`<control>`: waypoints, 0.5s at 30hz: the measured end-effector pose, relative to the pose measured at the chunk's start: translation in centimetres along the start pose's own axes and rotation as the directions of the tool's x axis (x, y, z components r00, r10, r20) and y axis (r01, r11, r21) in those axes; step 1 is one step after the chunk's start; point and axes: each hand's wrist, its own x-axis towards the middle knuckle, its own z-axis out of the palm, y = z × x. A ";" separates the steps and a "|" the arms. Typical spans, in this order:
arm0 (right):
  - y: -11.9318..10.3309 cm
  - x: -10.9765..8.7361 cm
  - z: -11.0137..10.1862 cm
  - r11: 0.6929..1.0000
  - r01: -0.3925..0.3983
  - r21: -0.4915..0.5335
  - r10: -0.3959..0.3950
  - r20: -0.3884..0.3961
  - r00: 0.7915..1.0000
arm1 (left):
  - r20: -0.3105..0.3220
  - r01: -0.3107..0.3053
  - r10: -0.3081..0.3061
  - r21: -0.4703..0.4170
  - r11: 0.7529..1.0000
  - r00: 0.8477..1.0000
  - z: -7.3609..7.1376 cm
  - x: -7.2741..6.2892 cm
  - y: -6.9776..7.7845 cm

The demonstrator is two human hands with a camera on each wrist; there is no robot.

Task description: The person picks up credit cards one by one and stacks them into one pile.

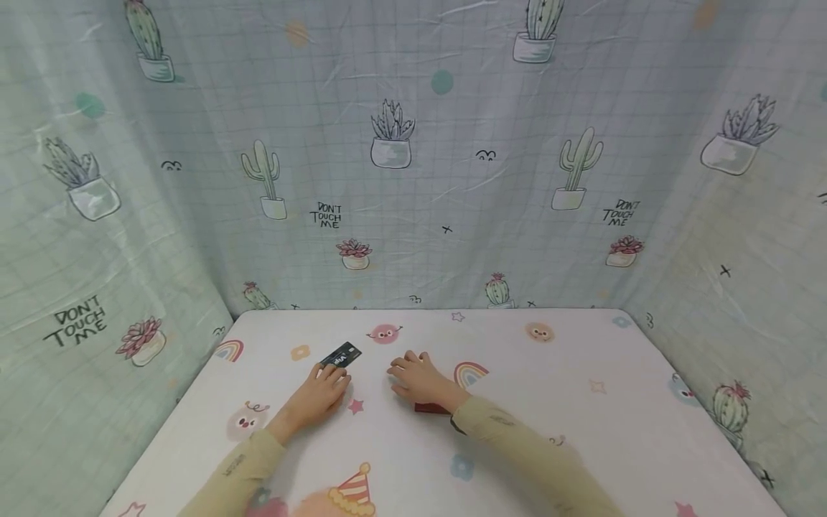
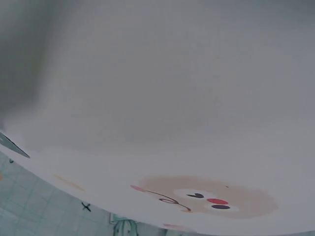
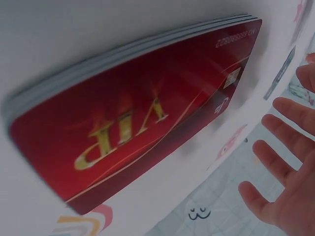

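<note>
On the white table, a black card [image 1: 344, 355] with pale "VIP" lettering lies at the fingertips of my left hand [image 1: 316, 397]. The fingers rest over its near edge, loosely bent. My right hand [image 1: 421, 380] hovers with spread fingers and holds nothing. Under its wrist is a stack of red cards [image 1: 429, 408], mostly covered by the arm in the head view. In the right wrist view the top red card [image 3: 189, 83] shows gold "VIP" letters and a chip, with the spread fingers beyond it. The left wrist view does not show the left hand's grasp.
Printed rainbows, faces and stars decorate the white tabletop [image 1: 555, 445]. A pale cloth curtain [image 1: 446, 187] with cactus drawings surrounds the table at the back and both sides.
</note>
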 end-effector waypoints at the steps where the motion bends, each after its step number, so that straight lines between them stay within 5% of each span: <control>1: -0.1 0.3 0.1 1.000 -0.003 0.004 0.003 -0.001 1.000 | -0.010 0.005 -0.005 0.007 1.000 1.000 0.1 -0.1 -0.3; 10: -0.9 2.8 0.8 0.995 -0.054 0.083 0.052 0.035 0.998 | 0.025 0.142 -0.142 0.004 0.990 0.989 0.3 -0.6 -2.2; 15: -1.3 4.2 1.2 0.995 -0.066 0.080 0.062 0.047 0.997 | 0.081 0.242 -0.241 0.001 0.970 0.967 0.7 -0.7 -2.6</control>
